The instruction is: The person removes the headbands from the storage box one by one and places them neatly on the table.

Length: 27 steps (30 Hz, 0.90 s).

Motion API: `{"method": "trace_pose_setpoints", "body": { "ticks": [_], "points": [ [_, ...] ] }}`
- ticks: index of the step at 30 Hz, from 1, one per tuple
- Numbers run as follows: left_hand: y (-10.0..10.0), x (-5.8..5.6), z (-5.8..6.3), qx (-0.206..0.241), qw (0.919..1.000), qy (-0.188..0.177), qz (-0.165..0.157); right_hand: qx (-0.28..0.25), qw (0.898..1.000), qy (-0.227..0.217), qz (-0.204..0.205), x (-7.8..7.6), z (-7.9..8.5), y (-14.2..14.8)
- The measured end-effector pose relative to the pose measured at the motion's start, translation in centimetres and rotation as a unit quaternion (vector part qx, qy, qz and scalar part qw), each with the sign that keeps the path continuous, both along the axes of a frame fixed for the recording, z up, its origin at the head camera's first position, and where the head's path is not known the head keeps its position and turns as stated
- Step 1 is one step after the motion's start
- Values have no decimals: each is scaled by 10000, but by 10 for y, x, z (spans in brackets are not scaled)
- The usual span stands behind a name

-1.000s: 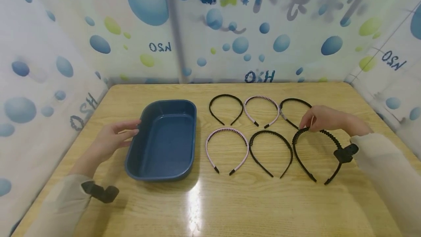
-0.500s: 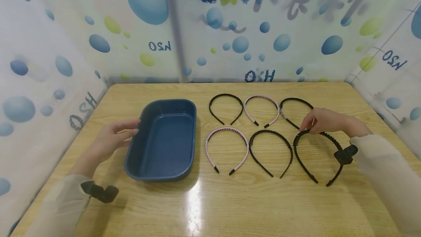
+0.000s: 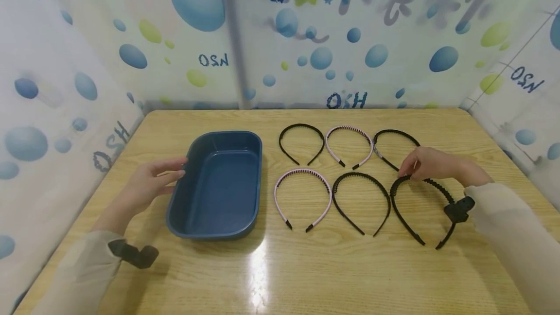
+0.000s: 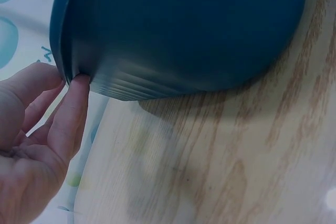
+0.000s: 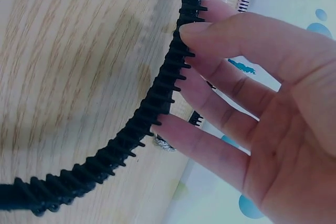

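At the right of the head view, my right hand (image 3: 430, 163) pinches the toothed top of a black headband (image 5: 155, 98). In the right wrist view the thumb presses the near side of the band and the fingers lie behind it. My left hand (image 3: 150, 186) holds the left rim of a dark blue plastic basin (image 3: 258, 183), with thumb and fingers on either side of the edge in the left wrist view. The basin's inside is bare. Beside the held headband lie a black headband (image 3: 359, 175) and a pink headband (image 3: 303, 171).
Behind these lie a second row: a thin black headband (image 3: 302, 125), a pink one with dark teeth (image 3: 348, 128) and another black headband (image 3: 395, 131), partly hidden by my right hand. All rest on a wooden table (image 3: 332, 276) enclosed by patterned walls.
My right hand and the black headband have shifted slightly toward me, its tips a little lower in view. The left hand stays at the basin's rim.
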<state>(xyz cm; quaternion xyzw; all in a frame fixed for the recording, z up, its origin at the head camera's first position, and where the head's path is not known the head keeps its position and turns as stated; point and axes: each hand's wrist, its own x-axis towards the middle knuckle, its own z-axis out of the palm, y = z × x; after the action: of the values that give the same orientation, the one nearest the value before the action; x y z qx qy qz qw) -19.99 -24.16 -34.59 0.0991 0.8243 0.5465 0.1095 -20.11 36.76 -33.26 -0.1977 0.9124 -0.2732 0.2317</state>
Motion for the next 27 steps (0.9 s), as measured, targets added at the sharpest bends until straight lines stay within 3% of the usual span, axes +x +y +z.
{"method": "trace_pose_setpoints", "body": {
  "ticks": [12,27],
  "points": [
    [1,-2,-1,179,9998,31,-4,-160,9996,-131,-167,2,-2,2],
    [1,1,-2,314,9995,-6,20,-291,9995,-55,-87,4,-9,4]
  ]
}}
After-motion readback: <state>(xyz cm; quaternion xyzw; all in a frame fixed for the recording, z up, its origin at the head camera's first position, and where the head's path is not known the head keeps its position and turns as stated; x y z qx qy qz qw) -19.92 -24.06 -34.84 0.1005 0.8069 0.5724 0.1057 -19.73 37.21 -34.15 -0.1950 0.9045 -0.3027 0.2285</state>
